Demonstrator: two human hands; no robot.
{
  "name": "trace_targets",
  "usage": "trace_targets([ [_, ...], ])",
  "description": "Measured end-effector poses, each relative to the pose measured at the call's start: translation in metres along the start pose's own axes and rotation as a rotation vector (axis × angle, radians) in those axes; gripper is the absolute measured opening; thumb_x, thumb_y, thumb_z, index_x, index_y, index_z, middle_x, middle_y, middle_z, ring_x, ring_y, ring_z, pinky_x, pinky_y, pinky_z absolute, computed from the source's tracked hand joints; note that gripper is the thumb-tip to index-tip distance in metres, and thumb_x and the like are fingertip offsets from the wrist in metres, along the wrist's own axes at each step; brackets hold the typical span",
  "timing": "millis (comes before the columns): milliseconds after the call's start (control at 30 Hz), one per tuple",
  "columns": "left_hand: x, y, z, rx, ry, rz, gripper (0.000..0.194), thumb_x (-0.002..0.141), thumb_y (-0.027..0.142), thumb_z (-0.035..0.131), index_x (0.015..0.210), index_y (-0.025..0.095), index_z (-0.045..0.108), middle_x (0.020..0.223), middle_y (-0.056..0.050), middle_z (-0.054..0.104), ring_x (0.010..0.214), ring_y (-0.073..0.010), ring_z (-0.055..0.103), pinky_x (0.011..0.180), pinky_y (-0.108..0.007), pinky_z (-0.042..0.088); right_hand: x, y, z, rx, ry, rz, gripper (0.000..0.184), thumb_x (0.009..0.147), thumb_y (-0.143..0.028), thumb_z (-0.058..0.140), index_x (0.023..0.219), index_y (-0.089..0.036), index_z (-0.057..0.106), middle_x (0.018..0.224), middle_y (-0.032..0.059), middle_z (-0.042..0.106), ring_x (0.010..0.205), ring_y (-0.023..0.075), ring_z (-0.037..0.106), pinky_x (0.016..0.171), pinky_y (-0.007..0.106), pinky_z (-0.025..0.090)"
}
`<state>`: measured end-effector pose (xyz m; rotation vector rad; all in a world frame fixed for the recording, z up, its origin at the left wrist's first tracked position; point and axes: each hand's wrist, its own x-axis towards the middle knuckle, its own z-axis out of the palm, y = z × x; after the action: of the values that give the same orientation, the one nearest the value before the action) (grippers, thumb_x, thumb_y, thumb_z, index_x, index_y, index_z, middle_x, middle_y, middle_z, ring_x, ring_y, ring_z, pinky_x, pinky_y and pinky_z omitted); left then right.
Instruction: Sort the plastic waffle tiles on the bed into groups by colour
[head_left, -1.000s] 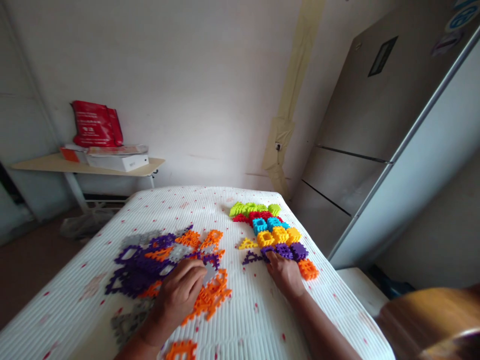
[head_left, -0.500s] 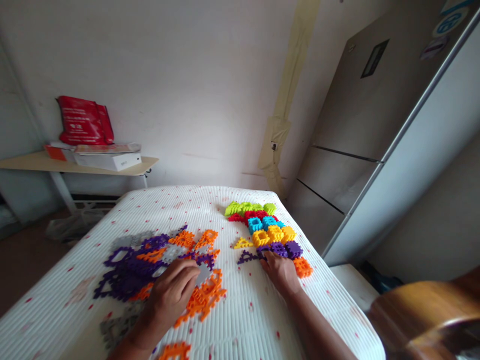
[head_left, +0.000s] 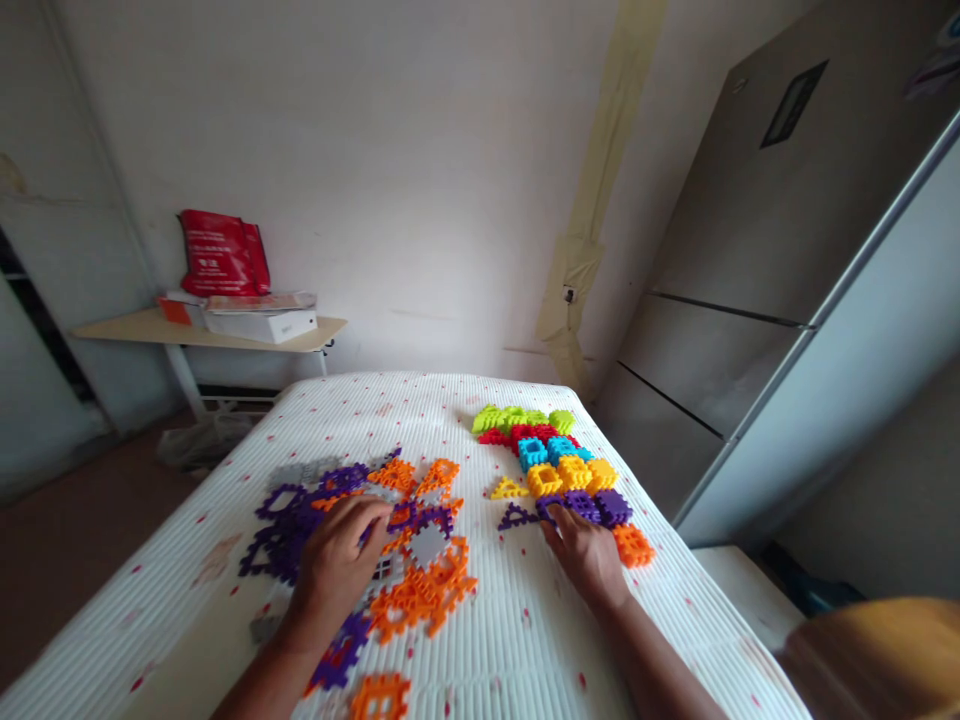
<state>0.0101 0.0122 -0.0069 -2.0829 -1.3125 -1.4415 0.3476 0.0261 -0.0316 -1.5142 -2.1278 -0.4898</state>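
A loose pile of flat purple, orange and grey interlocking tiles (head_left: pixel 420 560) lies on the white ribbed table cover (head_left: pixel 487 640). My left hand (head_left: pixel 337 560) rests palm down on that pile, fingers spread over purple and grey pieces. To the right stands a joined block of tiles (head_left: pixel 559 465) in rows of green, red, blue, yellow and purple, with an orange tile (head_left: pixel 634 545) at its near corner. My right hand (head_left: pixel 589 550) lies flat beside it, fingertips touching the purple row. A yellow triangle (head_left: pixel 508 490) and a purple triangle (head_left: pixel 517 518) lie between the two groups.
A tall grey refrigerator (head_left: pixel 750 280) stands at the right, close to the table's corner. At the back left a shelf (head_left: pixel 202 335) carries a white box and a red bag (head_left: pixel 223 255). A wooden surface (head_left: pixel 877 660) shows at the lower right.
My left hand slid left across the pile, uncovering a grey tile and spreading pieces toward me. My right hand stayed at the purple row. The view shifted slightly.
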Motion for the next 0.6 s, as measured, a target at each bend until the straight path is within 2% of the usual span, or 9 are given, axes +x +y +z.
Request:
trace_targets([
  [100,-0.002,-0.015,0.000,0.098,-0.063,-0.078,0.015,0.082,0.021,0.050,0.083,0.021,0.065,0.082,-0.003,0.070,0.080,-0.0176,0.064,0.076,-0.030,0.051,-0.001,-0.012,-0.001,0.058,0.029,-0.109,0.021,0.092,-0.027,0.044,0.093,-0.020,0.063,0.071,0.0034,0.067,0.057,0.0148,0.062,0.051,0.023,0.039],
  [167,-0.005,-0.018,0.004,0.110,-0.175,-0.095,0.018,0.081,0.022,0.051,0.088,0.022,0.067,0.086,-0.003,0.071,0.083,-0.0187,0.064,0.078,-0.032,0.050,0.002,-0.025,-0.001,0.114,-0.036,-0.158,0.020,0.091,-0.024,0.044,0.095,-0.019,0.064,0.074,0.0039,0.067,0.060,0.0147,0.063,0.054,0.022,0.041],
  [300,-0.011,-0.010,0.012,0.089,-0.358,-0.049,0.026,0.080,0.020,0.053,0.100,0.024,0.068,0.099,-0.003,0.070,0.091,-0.0192,0.062,0.084,-0.035,0.048,0.018,-0.057,0.000,0.254,-0.194,-0.137,0.026,0.087,-0.014,0.043,0.100,-0.021,0.065,0.083,0.0045,0.067,0.070,0.0142,0.064,0.060,0.021,0.044],
  [467,-0.021,-0.002,0.019,0.121,-0.436,-0.002,0.031,0.078,0.016,0.053,0.101,0.030,0.070,0.109,-0.005,0.067,0.100,-0.0222,0.058,0.085,-0.040,0.045,0.046,-0.093,0.004,0.425,-0.343,-0.249,0.038,0.087,-0.010,0.041,0.114,-0.026,0.062,0.092,0.0035,0.066,0.077,0.0122,0.065,0.062,0.018,0.045],
  [600,-0.025,-0.002,0.020,0.131,-0.510,-0.040,0.035,0.076,0.008,0.050,0.094,0.029,0.071,0.113,-0.005,0.065,0.107,-0.0228,0.055,0.088,-0.042,0.043,0.061,-0.106,0.014,0.415,-0.399,-0.294,0.037,0.092,-0.014,0.040,0.118,-0.030,0.060,0.101,0.0037,0.064,0.083,0.0125,0.065,0.067,0.018,0.048],
])
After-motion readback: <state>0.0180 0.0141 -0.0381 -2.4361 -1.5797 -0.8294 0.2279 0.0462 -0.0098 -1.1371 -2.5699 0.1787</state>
